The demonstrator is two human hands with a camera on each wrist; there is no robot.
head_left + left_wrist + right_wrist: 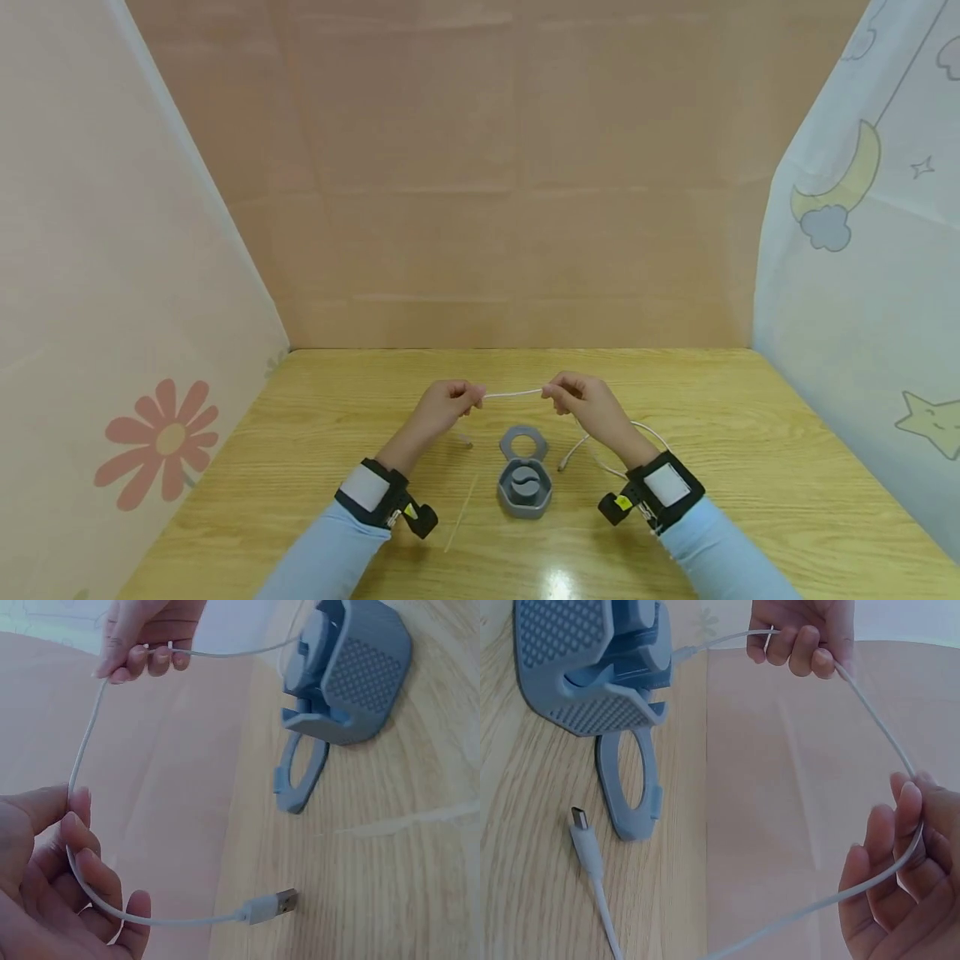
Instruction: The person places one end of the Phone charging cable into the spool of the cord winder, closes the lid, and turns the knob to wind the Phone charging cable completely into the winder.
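A thin white charging cable (512, 392) is held taut above the tabletop between both hands. The left hand (444, 406) is closed in a pinching grip on one stretch of it; the right hand (587, 404) is likewise clenched around the cable.

From the head view, only the short span between the hands and loose loops behind the right wrist are made out. In the left wrist view, the cable (86, 742) is seen passing through the curled fingers (90, 874), its USB-A plug (271, 905) hanging free close to the wood. In the right wrist view, the cable's other end, a small flat plug (580, 820), is shown lying on the tabletop just beside the holder's lid.

A grey hexagonal plastic cable holder (524, 486) is noted on the tabletop below and between the hands, its ring-shaped lid (524, 442) hinged open and lying flat.

The light wood-grain tabletop (750, 467) is enclosed by a plain pink back wall, a flower-printed panel (161, 442) at left and a moon-and-star curtain (840, 196) at right. Wrist straps and light blue sleeves are recorded on both forearms.
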